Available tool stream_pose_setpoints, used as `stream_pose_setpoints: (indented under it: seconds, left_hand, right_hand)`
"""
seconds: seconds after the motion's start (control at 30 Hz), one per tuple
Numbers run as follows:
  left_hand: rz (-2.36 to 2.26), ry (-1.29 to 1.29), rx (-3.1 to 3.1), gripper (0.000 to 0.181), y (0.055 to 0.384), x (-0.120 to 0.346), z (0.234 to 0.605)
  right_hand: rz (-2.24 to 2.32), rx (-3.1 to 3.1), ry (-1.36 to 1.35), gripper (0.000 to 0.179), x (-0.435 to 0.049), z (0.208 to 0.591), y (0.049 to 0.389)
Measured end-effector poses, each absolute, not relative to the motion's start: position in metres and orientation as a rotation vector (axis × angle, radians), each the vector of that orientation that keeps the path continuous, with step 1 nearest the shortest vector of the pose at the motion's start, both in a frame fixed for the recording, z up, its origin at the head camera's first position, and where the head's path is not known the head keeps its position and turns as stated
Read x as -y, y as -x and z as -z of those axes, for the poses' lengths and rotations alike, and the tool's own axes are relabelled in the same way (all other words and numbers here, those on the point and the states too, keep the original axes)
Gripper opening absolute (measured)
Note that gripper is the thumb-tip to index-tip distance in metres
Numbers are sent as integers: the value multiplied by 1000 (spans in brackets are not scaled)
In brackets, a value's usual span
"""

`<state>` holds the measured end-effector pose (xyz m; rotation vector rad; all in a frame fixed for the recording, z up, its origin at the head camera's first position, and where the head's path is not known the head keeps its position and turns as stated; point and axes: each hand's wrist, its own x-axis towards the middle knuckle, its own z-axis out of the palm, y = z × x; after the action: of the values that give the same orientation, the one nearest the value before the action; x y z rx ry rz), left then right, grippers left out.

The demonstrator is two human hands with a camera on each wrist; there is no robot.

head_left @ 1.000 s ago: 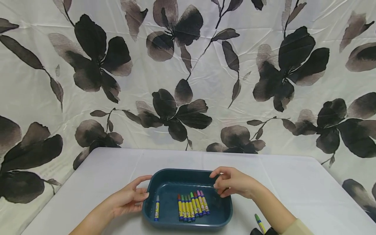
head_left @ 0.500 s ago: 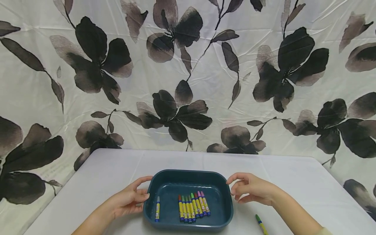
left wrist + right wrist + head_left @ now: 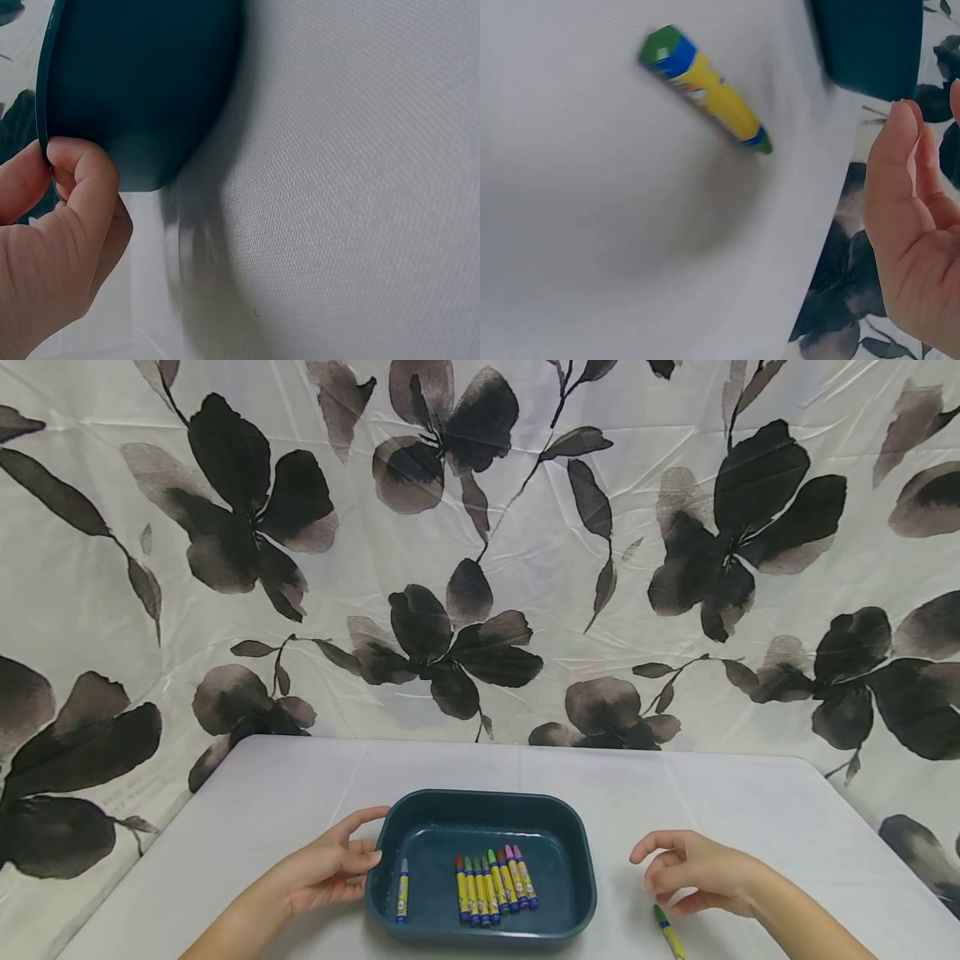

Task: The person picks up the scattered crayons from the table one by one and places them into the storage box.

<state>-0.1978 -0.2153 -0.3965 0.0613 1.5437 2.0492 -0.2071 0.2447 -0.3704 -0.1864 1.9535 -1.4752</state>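
Observation:
A dark teal rectangular tray [image 3: 431,881] sits on the white table. My left hand [image 3: 326,868] grips its left rim; in the left wrist view thumb and fingers pinch the tray's edge [image 3: 43,75]. Inside, a row of several crayons [image 3: 491,889] in yellow and blue wrappers lies right of the middle, with green, red, brown and pink tips. One grey-tipped crayon [image 3: 402,893] lies apart at the left. To the right of the tray, my right hand [image 3: 701,872] hovers with loosely bent fingers, holding nothing. Just below its fingertips a green crayon [image 3: 716,97] lies on the table.
The white-covered table [image 3: 315,777] has its far edge not far behind the tray. Beyond it hangs a white cloth [image 3: 570,610] with dark flower prints.
My right hand has moved from above the tray's right rim out to the right, over the green crayon on the table. The left hand and the tray have stayed nearly still.

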Motion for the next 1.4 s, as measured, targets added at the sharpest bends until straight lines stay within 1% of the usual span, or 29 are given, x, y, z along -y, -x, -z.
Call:
stream_pose_setpoints:
  seconds: [0.63, 1.2, 1.4]
  left_hand:
    - [-2049, -60, -1531, 71, 197, 215, 394]
    - [-2045, -59, -1544, 70, 198, 215, 395]
    - [-2046, -63, -1539, 69, 198, 215, 395]
  right_hand:
    - [1425, -2029, 60, 31, -267, 396, 193]
    - [1471, -2003, 189, 32, -270, 410, 184]
    - [1453, -2062, 190, 32, -266, 414, 182]
